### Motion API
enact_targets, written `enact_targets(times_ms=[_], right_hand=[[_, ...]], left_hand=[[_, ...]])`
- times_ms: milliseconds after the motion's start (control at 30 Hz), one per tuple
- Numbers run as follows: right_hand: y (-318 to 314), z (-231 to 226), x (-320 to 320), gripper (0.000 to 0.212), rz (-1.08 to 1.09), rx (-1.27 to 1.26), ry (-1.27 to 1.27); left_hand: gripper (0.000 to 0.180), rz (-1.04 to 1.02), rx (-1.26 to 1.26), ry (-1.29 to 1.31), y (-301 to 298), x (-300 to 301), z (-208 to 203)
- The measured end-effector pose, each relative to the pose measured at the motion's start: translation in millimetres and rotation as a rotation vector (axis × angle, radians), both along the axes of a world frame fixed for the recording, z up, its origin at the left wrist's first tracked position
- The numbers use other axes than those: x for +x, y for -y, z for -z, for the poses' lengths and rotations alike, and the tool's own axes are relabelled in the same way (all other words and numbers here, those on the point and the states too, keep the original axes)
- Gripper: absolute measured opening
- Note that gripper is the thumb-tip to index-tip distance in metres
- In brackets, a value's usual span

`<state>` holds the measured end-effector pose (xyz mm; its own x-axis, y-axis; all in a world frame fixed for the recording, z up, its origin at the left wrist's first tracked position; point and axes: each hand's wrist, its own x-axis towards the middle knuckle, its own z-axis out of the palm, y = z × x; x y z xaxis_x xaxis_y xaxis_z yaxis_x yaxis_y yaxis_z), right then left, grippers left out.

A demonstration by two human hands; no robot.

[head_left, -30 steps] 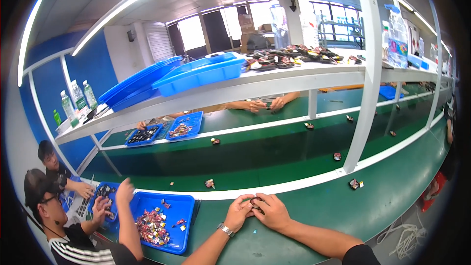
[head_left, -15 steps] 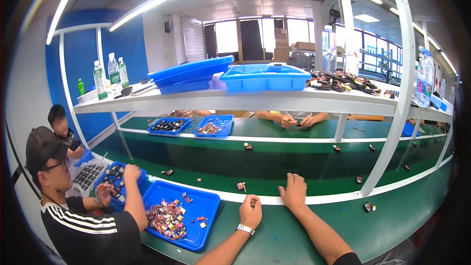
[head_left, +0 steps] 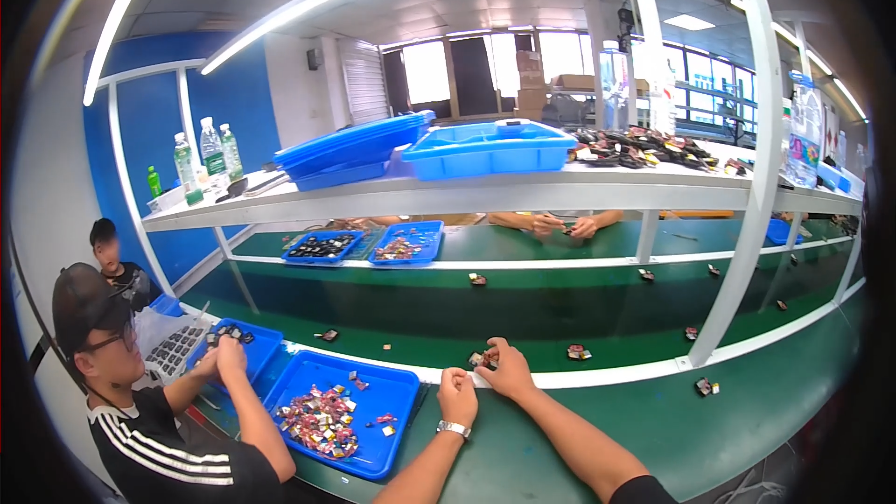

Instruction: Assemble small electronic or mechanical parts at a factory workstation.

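Note:
My right hand (head_left: 509,371) reaches over the conveyor's near rail, with its thumb and fingers closed around a small dark electronic part (head_left: 480,357) with reddish and pale bits. Just left of it, my left hand (head_left: 457,396), with a metal watch on the wrist, is curled closed above the green bench edge. Whatever its fingers hold is hidden. A similar part (head_left: 579,353) lies on the green belt to the right of my hands. Left of my left forearm stands a blue tray (head_left: 397,443) with a heap of small red, white and yellow parts (head_left: 317,420).
A co-worker (head_left: 159,411) at the left works over another blue tray (head_left: 264,348). Across the belt, another person's hands (head_left: 565,225) handle something small. Several parts are scattered along the belt (head_left: 560,303). A white post (head_left: 737,252) and shelf (head_left: 467,192) stand ahead.
My right hand has moved left and closed around the part on the belt. My left hand has shifted slightly left. The co-worker's hands have come together over their tray.

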<state>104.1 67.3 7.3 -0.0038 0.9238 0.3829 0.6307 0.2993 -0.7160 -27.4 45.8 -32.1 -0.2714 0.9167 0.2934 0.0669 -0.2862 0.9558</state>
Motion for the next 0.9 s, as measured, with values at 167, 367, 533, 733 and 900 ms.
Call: enact_targets(times_ms=[167, 367, 533, 733, 900], right_hand=[[104, -28, 67, 0.064, -0.200, 0.033, 0.095], [161, -43, 89, 0.059, -0.248, 0.055, 0.178], [167, -49, 95, 0.059, -0.304, -0.025, 0.179], [161, -31, 95, 0.057, -0.336, 0.141, 0.148], [157, -24, 99, 0.045, -0.297, 0.116, 0.077]], left_hand=[[0.023, 0.497, -0.212, 0.031, 10, 0, -22], [0.036, 1.194, -0.465, -0.134, 37, 14, -46], [0.037, 1.286, -0.589, 0.045, 45, 16, -54], [0.037, 1.377, -0.636, 0.130, 44, 12, -52], [0.035, 1.239, -0.591, 0.093, 47, 19, -54]])
